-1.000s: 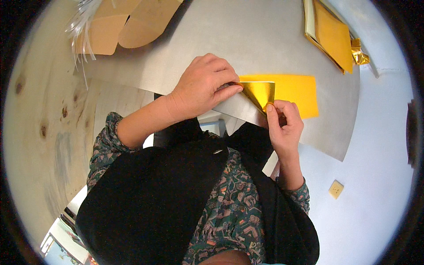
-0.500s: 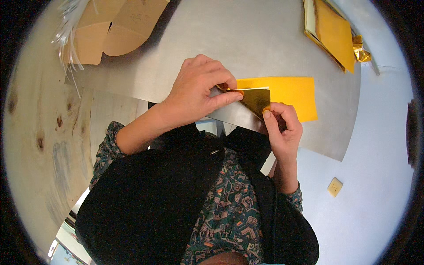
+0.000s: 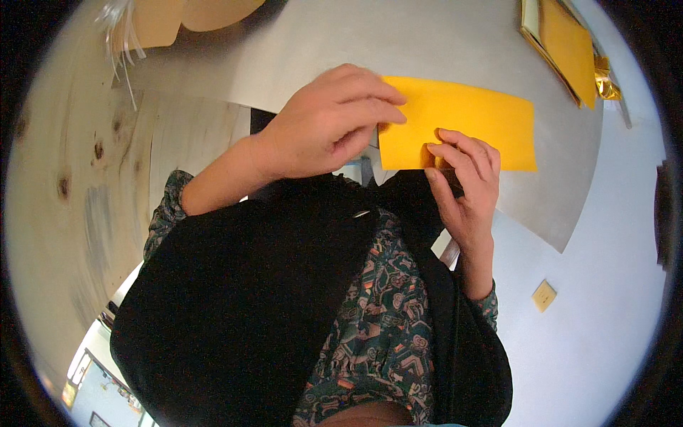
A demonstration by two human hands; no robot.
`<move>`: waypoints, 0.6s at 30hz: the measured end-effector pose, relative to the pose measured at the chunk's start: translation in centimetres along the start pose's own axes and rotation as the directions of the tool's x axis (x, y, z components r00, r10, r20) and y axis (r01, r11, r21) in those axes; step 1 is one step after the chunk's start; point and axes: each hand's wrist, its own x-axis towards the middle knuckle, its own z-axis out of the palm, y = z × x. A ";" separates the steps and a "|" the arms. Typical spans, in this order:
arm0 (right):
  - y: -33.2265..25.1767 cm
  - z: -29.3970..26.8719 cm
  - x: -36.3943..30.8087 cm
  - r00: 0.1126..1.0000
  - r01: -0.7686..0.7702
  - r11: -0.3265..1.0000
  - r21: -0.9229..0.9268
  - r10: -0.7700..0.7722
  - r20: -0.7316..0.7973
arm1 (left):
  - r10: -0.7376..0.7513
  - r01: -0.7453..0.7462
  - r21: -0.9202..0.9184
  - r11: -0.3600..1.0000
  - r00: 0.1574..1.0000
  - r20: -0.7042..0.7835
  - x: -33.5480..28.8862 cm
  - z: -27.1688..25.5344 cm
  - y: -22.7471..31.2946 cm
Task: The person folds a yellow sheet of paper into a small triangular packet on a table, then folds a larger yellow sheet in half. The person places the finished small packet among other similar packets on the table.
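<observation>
A flat yellow paper sheet (image 3: 484,107) lies near the table's front edge, its near side reaching that edge. My left hand (image 3: 331,121) is at the sheet's left end. Its fingers stretch out over the upper left corner, and the thumb is bent beneath them, mostly hidden. My right hand (image 3: 473,174) is at the near edge of the sheet, fingertips on top and thumb below, closed around that edge. A small shiny gold patch (image 3: 438,162) shows between these fingers; whether it belongs to the sheet I cannot tell.
Grey metal tabletop (image 3: 341,43) spreads ahead. At the far right lies a stack of yellow sheets (image 3: 565,50) beside crumpled gold foil (image 3: 607,78). Brown cardboard pieces (image 3: 160,25) and clear plastic strips (image 3: 124,43) are at the far left, above a wooden board (image 3: 107,178).
The dark gold folded piece that both hands pinched is no longer seen that way, and more of the yellow sheet shows. My left fingers have straightened. The view has shifted slightly.
</observation>
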 end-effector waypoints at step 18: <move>-1.0 -0.6 -0.8 0.992 -0.065 0.992 0.106 0.054 0.110 | -0.624 0.649 -0.750 0.131 0.642 0.447 -4.7 5.4 5.0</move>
